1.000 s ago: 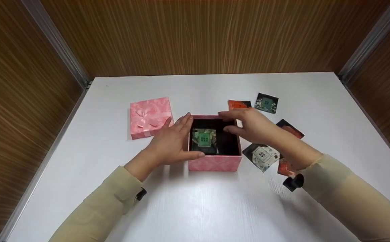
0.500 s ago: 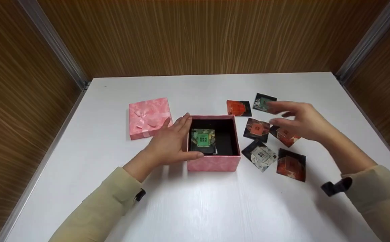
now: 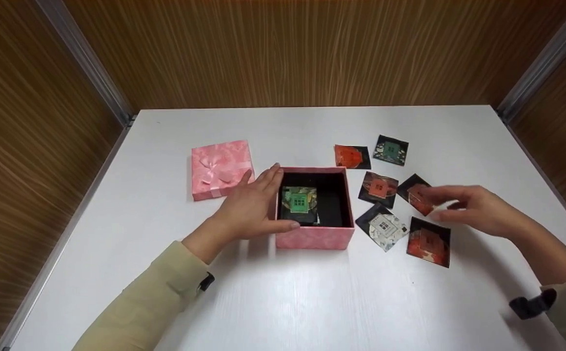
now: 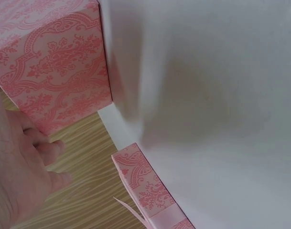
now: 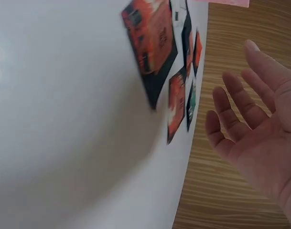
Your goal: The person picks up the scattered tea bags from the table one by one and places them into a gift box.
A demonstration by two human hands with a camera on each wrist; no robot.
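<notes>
The pink box (image 3: 314, 239) stands without its lid at the middle of the table, dark inside. A small square packet with a green label (image 3: 299, 201) lies in its left half. My left hand (image 3: 249, 209) rests against the box's left side, thumb over the front rim and fingers by the far left corner. My right hand (image 3: 473, 209), relaxed and holding nothing, hovers over a dark and red packet (image 3: 415, 194). In the right wrist view, my right hand (image 5: 260, 119) shows loosely bent fingers and a bare palm.
The pink lid with a ribbon bow (image 3: 219, 168) lies left of the box. Around the right side are a white packet (image 3: 383, 226), red packets (image 3: 429, 242) and a green-labelled packet (image 3: 391, 149). A wood-grain panel (image 3: 283, 53) closes off the back.
My right hand has moved from over the box's right rim out to the right, past the far green-labelled packet, and back toward me over a red one. My left hand stays at the box.
</notes>
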